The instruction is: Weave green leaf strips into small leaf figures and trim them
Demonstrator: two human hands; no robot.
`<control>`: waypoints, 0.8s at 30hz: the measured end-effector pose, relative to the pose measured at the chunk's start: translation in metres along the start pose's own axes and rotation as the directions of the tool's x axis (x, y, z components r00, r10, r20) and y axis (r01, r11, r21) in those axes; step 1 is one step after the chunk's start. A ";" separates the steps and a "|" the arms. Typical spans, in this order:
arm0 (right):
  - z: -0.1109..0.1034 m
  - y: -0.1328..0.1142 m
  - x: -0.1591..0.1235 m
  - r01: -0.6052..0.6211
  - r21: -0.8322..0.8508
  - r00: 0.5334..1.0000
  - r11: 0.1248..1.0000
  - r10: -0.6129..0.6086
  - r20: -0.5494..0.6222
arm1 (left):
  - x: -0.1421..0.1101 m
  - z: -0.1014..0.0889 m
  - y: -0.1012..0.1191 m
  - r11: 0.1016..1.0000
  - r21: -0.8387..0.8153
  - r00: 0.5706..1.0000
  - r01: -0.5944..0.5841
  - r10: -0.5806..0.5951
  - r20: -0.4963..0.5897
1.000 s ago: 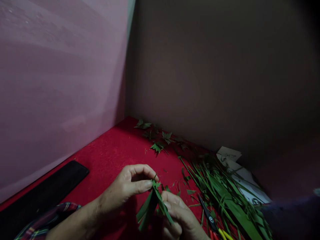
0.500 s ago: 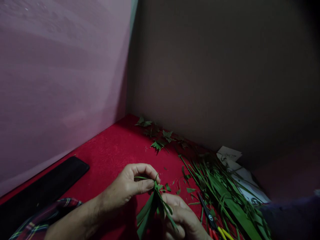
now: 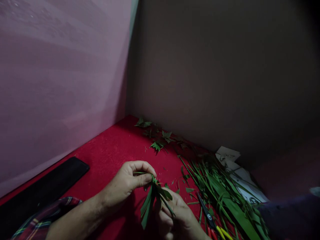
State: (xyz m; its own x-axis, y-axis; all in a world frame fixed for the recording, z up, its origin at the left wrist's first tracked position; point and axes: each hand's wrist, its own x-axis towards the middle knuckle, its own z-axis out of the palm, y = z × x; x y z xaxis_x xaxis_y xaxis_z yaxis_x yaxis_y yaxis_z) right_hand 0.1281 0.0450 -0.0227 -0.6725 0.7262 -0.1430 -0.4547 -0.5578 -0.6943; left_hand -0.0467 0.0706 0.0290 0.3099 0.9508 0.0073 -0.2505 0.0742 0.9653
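Note:
Between my two hands is a small figure of folded green leaf strips (image 3: 149, 203), its long blades hanging downward. My left hand (image 3: 133, 178) pinches its knotted top between thumb and index finger. Lower on the right, my right hand (image 3: 178, 213) has its fingers closed around the blades on that side; its fingertips are partly hidden. Scissors (image 3: 209, 216) with red and yellow handles lie beside my right hand, their handles cut off by the lower frame edge.
A heap of long green leaves (image 3: 225, 193) lies to the right, partly over white paper sheets (image 3: 252, 193). Lobed leaves (image 3: 157, 145) lie at the back of the red surface (image 3: 107, 146). Leaf scraps lie near my hands. A flat black object (image 3: 62, 176) rests at left. Walls rise behind.
My left hand has risen slightly to the left with the top of the leaf figure. The hanging blades have turned and look narrower, and my right hand has shifted its grip slightly.

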 end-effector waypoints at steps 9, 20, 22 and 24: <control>0.016 -0.007 -0.002 0.014 -0.148 0.984 0.989 -0.041 -0.176 | 0.000 0.002 -0.002 0.996 -0.051 0.995 0.074 -0.077 -0.069; 0.009 0.003 0.003 0.073 -0.158 0.968 0.985 -0.108 -0.229 | -0.002 0.004 0.000 0.997 -0.054 0.996 0.056 -0.059 -0.066; 0.010 0.001 0.002 0.050 -0.161 0.971 0.986 -0.086 -0.221 | -0.002 0.003 -0.001 0.998 -0.046 0.996 0.053 -0.056 -0.065; 0.013 -0.003 0.000 0.019 -0.176 0.973 0.984 -0.059 -0.224 | -0.001 0.003 -0.001 0.998 -0.042 0.997 0.050 -0.052 -0.062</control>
State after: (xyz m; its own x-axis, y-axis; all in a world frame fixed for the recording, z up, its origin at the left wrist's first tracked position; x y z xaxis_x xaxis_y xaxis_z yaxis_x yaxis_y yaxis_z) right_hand 0.1220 0.0411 -0.0119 -0.4966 0.8294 -0.2560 -0.3578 -0.4643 -0.8102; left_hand -0.0440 0.0686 0.0288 0.2647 0.9625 -0.0593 -0.2730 0.1338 0.9527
